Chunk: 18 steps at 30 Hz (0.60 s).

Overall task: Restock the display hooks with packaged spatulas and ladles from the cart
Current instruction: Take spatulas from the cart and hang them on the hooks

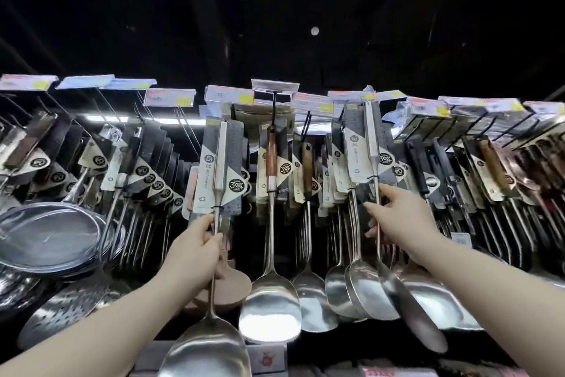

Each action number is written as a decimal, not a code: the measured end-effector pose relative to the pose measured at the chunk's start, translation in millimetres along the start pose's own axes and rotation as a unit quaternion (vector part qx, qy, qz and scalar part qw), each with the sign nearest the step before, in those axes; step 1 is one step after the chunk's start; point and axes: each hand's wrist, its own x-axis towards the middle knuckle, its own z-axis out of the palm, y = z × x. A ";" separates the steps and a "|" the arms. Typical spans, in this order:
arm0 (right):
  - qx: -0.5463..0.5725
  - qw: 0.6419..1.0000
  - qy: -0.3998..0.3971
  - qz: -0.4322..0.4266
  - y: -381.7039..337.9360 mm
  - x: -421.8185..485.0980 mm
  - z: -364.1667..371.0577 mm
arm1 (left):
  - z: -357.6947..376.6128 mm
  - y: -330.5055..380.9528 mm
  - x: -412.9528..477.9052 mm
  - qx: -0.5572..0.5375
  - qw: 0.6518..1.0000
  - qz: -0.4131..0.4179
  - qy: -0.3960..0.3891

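Seen from the head camera, both bare arms reach up to the rack. The left hand (195, 249) is curled tight round the thin shaft of a steel spatula (208, 352), just under its printed card, and the blade hangs low beside the forearm. The right hand (394, 222) pinches the shaft of a second spatula (412, 312) between thumb and fingers, index finger stretched up to the bottom edge of its card. This one hangs tilted, its blade out in front of the ladles (363, 291). Both cards sit up among the display hooks (274, 107) under the price tags (169, 97); whether either is threaded on, I can't tell. A wooden-handled spatula (270, 300) hangs between the two hands
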 end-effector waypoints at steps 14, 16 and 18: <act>0.029 0.998 0.054 0.029 15.5 45.8 -43.7 | 24.4 7.6 32.4 0.002 0.998 0.038 0.042; 0.037 0.998 0.046 0.037 18.7 43.6 -42.6 | 35.8 8.7 30.9 -0.008 0.999 0.038 0.031; 0.049 0.997 0.028 0.043 20.6 37.6 -38.0 | 48.1 9.4 30.0 -0.027 0.999 0.036 0.009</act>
